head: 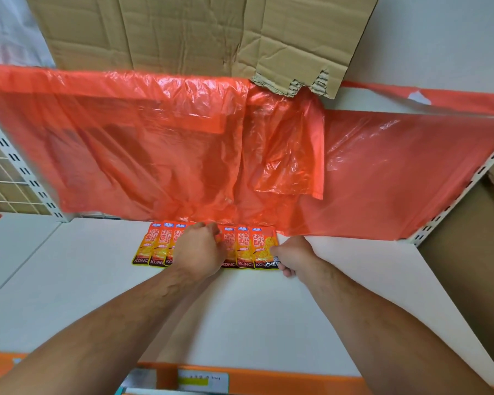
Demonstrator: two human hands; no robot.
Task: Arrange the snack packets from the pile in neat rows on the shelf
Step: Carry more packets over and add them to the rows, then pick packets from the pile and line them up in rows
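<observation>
A row of several orange-and-yellow snack packets point(247, 248) lies flat and overlapping at the back of the white shelf point(97, 280), just under a hanging sheet. My left hand point(198, 252) rests on the middle of the row with its fingers curled down onto the packets, hiding some of them. My right hand point(293, 256) is at the row's right end, fingers closed on the lower right corner of the last packet point(264, 246). No loose pile of packets is in sight.
A translucent orange plastic sheet point(154, 143) hangs over the shelf's back. Flattened cardboard point(211, 32) sits on the level above. Slotted white uprights point(20, 166) stand on both sides, a cardboard box point(468, 252) at the right. An orange price strip point(240, 377) runs along the front edge.
</observation>
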